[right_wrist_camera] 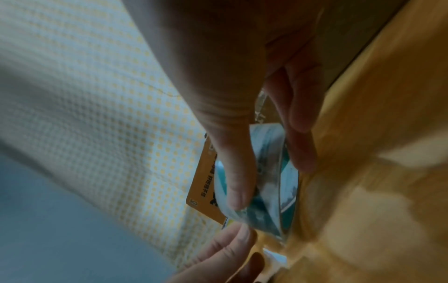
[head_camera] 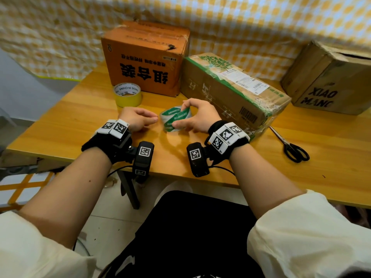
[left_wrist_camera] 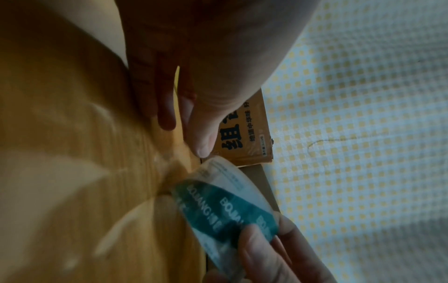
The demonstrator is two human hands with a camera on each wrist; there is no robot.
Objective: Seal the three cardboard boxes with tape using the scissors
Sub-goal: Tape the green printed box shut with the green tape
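My right hand (head_camera: 185,115) grips a green-and-clear tape roll (head_camera: 175,119) upright on the wooden table (head_camera: 84,109), thumb on one side and fingers on the other. The roll shows again in the left wrist view (left_wrist_camera: 225,206) and in the right wrist view (right_wrist_camera: 269,183). My left hand (head_camera: 146,119) hovers just left of the roll, fingers loosely curled, holding nothing. Three cardboard boxes stand at the back: an orange one (head_camera: 144,59), a long brown one with green tape (head_camera: 232,91) and a brown one at the far right (head_camera: 329,81). Black-handled scissors (head_camera: 291,147) lie on the table to the right.
A yellow tape roll (head_camera: 127,94) sits in front of the orange box. A yellow-checked cloth (head_camera: 241,27) hangs behind the table. The table's front edge runs just below my wrists.
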